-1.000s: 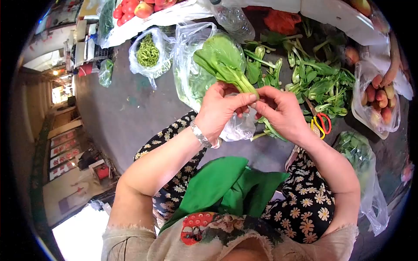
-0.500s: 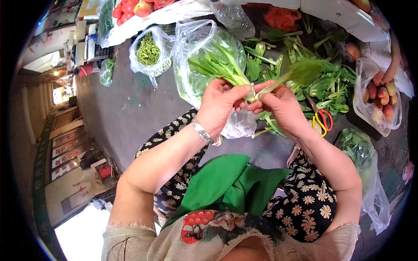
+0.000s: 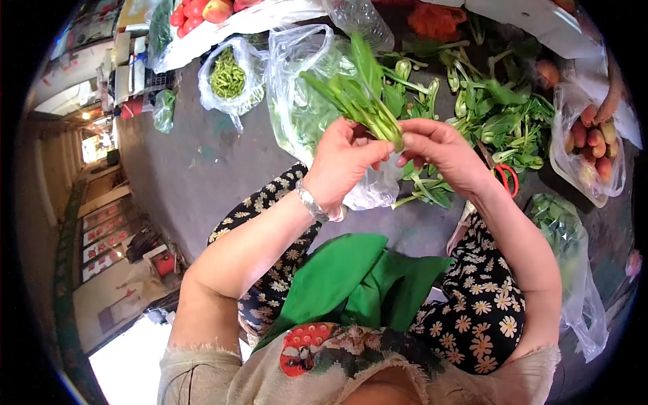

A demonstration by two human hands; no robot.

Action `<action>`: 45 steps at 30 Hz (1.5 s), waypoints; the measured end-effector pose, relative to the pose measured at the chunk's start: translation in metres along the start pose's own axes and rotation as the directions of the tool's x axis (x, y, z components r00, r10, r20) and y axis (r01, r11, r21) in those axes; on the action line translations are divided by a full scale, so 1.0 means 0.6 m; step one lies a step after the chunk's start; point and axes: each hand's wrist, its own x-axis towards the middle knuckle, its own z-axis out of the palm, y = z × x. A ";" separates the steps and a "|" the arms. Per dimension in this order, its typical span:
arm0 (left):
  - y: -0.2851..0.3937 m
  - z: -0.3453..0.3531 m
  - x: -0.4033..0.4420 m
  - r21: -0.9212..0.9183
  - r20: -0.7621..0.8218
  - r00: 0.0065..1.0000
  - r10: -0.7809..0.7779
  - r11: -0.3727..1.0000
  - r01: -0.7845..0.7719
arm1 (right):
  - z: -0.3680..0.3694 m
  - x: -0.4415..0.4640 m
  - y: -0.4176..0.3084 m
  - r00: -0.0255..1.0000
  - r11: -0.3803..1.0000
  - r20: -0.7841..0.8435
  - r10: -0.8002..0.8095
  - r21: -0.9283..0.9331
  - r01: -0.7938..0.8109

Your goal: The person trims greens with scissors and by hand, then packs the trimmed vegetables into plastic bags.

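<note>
Leafy green bunch pinched at its base between two grips

The leafy green bunch should be light, hardly a load for the fingers. Its pale stalks look fairly stiff and crisp, likely to snap rather than bend if forced; the leaves look soft and thin, easy to bruise or tear. Any dampness, which cannot be made out here, would make the stalks slick. The best hold would be low, where the stalks gather near the base, with light pressure and the leaf blades left free.

That is roughly where it is held. The left grip is grasping the lower stalks, thumb across the near side. The right grip has thumb and fingers closed on the base end; whether it has one stalk or several, I cannot tell. The base sits in the narrow gap between the two sets of fingertips, and the leaves fan up and away beyond the left grip, one blade standing higher than the rest.

Behind the leaves, just past the left grip, is a clear bag of greens. Crumpled plastic lies below the gap between the grips. Beyond the right grip and off to its right spreads a loose pile of greens, with red-handled scissors near the right wrist, partly hidden by the arm.
</note>
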 end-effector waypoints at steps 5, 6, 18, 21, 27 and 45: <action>-0.001 0.006 -0.006 0.007 -0.035 0.999 0.012 1.000 -0.012 | 0.001 0.004 0.004 1.000 0.996 0.004 0.007 -0.089 -0.006; 0.000 0.008 -0.008 0.003 -0.044 0.999 -0.003 1.000 0.004 | 0.005 0.003 0.006 1.000 0.998 -0.018 -0.012 -0.069 0.010; -0.006 -0.011 0.008 -0.229 -0.056 0.986 -0.159 0.963 0.142 | 0.036 0.001 0.029 0.961 0.969 -0.141 -0.238 0.027 0.244; 0.004 -0.004 0.002 -0.249 -0.083 0.981 -0.176 0.957 0.151 | 0.035 0.004 0.030 0.963 0.974 -0.176 -0.204 0.065 0.218; 0.026 0.013 -0.007 -0.022 -0.038 0.996 -0.075 0.997 0.074 | 0.026 0.012 0.023 0.958 0.969 -0.268 -0.107 0.185 0.160; 0.017 0.027 -0.022 0.856 0.356 0.764 0.538 0.142 -0.498 | -0.013 -0.001 0.024 0.840 0.617 0.056 -0.539 -0.652 0.440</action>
